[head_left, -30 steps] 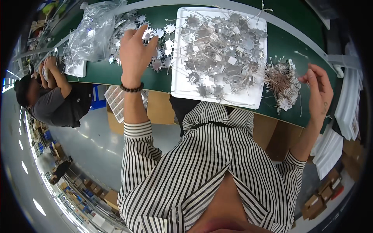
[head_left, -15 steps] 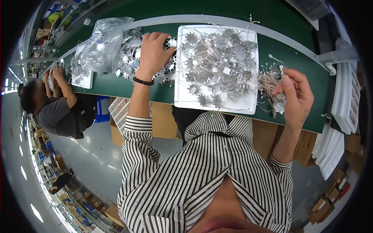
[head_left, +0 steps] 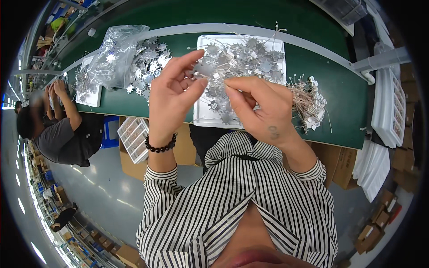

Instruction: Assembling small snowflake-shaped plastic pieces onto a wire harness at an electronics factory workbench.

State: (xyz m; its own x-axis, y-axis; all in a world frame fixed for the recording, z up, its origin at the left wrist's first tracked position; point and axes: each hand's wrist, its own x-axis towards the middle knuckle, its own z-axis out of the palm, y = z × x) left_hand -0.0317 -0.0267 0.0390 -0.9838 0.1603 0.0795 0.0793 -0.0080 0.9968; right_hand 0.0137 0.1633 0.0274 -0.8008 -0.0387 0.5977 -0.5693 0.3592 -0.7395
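My left hand (head_left: 172, 96) holds a thin silver gear-shaped metal plate (head_left: 205, 69) between forefinger and thumb, over the left side of a white tray (head_left: 201, 117). Close beside it, my right hand (head_left: 263, 105) pinches a thin pale wire lead (head_left: 210, 78) between thumb and forefinger. The lead's small light end reaches toward the plate; whether they touch, I cannot tell. Under both hands, the tray bears a heap of toothed metal plates (head_left: 266, 62) with wires and small white connectors. My right hand partly covers this heap.
Left of the tray lie a pile of loose toothed plates (head_left: 149, 60) and a clear plastic bag (head_left: 114, 58). A bundle of wire leads (head_left: 308, 102) lies at the right on the green table (head_left: 344, 111). A grey rail (head_left: 196, 29) runs behind. Another person (head_left: 58, 138) works farther left.
My left hand has come away from the loose pile to the tray, bringing a plate. My right hand has moved left from the wire bundle with a lead.
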